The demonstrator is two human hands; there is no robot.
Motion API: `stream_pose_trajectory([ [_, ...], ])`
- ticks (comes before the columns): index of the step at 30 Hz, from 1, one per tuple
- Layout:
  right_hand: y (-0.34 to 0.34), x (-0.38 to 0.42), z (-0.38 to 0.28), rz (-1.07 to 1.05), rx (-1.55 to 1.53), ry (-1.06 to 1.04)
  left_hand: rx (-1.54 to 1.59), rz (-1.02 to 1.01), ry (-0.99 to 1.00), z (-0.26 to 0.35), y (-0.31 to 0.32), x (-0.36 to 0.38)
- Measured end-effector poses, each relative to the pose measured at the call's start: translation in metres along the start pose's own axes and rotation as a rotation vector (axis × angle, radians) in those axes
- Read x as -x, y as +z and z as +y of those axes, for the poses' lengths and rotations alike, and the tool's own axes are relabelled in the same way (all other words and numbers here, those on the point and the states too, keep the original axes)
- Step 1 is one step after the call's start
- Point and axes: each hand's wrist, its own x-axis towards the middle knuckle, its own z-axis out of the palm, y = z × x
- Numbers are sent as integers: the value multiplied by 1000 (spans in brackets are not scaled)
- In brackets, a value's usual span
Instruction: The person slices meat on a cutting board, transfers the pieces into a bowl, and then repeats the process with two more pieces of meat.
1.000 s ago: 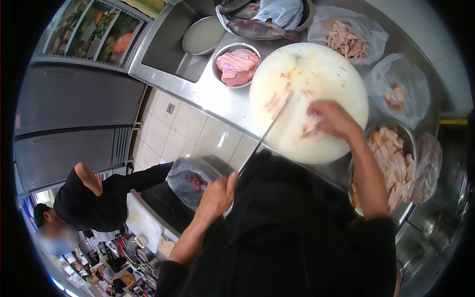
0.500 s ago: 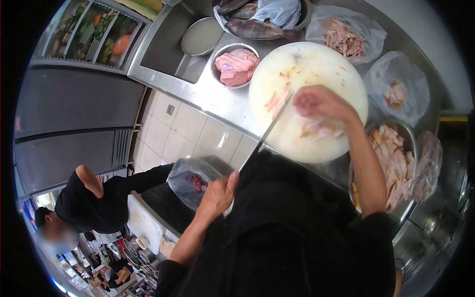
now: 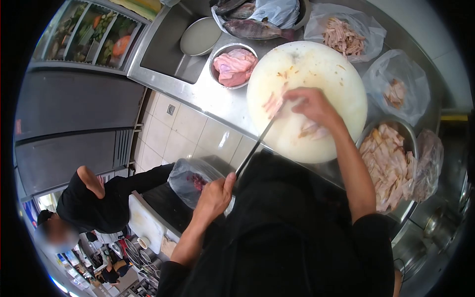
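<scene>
My left hand (image 3: pixel 213 197) is wrapped round the handle of a long knife (image 3: pixel 257 145). The blade slants up to the right, its tip end over a round white cutting board (image 3: pixel 341 104). By that end is my right hand (image 3: pixel 311 105), fingers apart and curved, with fingertips at or very near the blade; contact is hard to make out. Thin pale meat strips (image 3: pixel 273 103) lie on the board just left of the tip. Below my right hand rests a larger piece of pale meat (image 3: pixel 312 130), partly covered by the wrist.
A steel bowl of raw pink meat (image 3: pixel 234 68) and whole fish (image 3: pixel 255 29) stand beyond the board. Bags of cut strips (image 3: pixel 344 38) and meat pieces (image 3: pixel 395 94), plus a tray of sliced meat (image 3: pixel 388 166), lie right. A person (image 3: pixel 94 200) in black is at left.
My right hand has moved left to the knife's tip end, and its fingers have spread from a closed shape. The knife has shifted slightly left, still in my left hand.
</scene>
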Motion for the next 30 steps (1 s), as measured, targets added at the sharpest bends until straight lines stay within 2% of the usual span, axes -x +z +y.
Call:
stream_pose_trajectory([
  [1,3,5,7,82,42,41,-4,0,3,-4,2,-2],
  [4,24,24,3,199,487,-105,34,-13,0,-8,4,-4],
  [9,52,18,4,215,439,-164,70,-22,20,-13,6,-8],
  [12,44,13,-7,27,192,56,90,-56,-22,-9,3,-8],
  [15,37,12,2,215,396,-308,103,-72,-45,-7,2,-7],
  [18,30,11,6,222,380,-402,85,-62,-19,-13,5,-8],
  [21,29,19,16,196,425,-390,51,-29,44,-13,6,-9],
  [24,28,33,6,371,467,-414,25,-4,55,-2,2,2],
  [30,34,33,24,372,431,-416,-26,38,68,2,6,8],
])
